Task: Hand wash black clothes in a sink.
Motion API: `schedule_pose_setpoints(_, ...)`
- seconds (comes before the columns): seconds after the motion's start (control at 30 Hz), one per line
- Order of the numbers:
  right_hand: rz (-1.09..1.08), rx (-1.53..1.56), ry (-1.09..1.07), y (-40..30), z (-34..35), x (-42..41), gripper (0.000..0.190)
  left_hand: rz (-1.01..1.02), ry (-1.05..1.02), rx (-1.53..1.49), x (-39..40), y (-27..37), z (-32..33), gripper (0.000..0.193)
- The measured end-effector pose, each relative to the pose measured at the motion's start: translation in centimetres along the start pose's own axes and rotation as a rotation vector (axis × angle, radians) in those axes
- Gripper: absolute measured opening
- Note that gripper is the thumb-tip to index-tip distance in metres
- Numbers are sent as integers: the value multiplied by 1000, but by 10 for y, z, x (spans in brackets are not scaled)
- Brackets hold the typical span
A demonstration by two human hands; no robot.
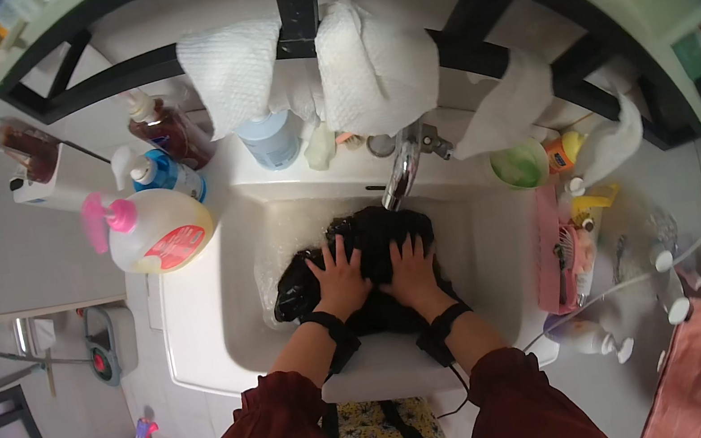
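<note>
A bunched, wet black cloth (384,214) lies in the white washbasin (200,350), below the chrome faucet (403,177). Soapy water (267,252) shows along its left side. My left hand (341,281) presses flat on the cloth with fingers spread. Beside it, my right hand (412,267) also rests palm down on the cloth, fingers slightly apart. Neither hand has its fingers closed around the fabric. Both wrists wear black straps, and red-brown sleeves are pushed up the forearms.
A pump bottle with a pink top (158,230) and a blue pump bottle (174,177) stand on the left. White cloths (376,72) hang from a black frame above the faucet. At right are a green-lined bowl (519,164) and a pink basket (546,257). A thin cable hangs near my right wrist.
</note>
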State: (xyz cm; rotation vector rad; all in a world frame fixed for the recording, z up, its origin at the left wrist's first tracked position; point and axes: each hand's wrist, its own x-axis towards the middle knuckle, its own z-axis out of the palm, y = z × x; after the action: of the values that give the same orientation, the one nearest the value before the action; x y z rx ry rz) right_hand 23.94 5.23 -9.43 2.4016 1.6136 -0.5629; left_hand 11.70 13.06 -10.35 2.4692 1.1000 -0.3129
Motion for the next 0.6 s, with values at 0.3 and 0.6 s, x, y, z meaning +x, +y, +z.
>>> schedule_pose_setpoints(0.3,7,158,-156,20,4,61,82,52,30,-6,47,-8,15,55)
schedule_pose_setpoints(0.6,116,544,-112,24,-29,79,56,-65,-4,-203,73,4,-11,42)
